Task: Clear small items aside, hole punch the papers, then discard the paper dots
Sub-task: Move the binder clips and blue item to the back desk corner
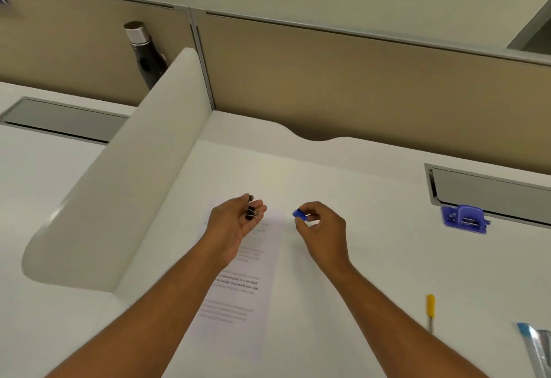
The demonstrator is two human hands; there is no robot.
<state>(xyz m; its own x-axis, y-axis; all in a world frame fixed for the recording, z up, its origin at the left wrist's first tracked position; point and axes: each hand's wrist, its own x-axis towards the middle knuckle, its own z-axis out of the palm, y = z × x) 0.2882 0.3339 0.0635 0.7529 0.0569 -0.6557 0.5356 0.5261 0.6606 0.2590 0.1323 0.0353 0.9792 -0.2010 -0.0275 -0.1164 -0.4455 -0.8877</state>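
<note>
Printed papers (238, 297) lie on the white desk (343, 187) in front of me, partly under my left forearm. My left hand (235, 222) hovers palm-up over the top of the papers, and black binder clips (251, 212) rest in its fingers. Just right of the papers, my right hand (320, 225) pinches a small blue clip (299, 214) between thumb and fingers. A blue hole punch (464, 218) stands far to the right, against a grey cable tray.
A white curved divider (125, 187) borders the desk on the left, with a dark bottle (146, 52) behind it. A yellow-handled tool (430, 309) and a shiny blue-edged packet (536, 348) lie near the right front. Tan partition panels close off the back.
</note>
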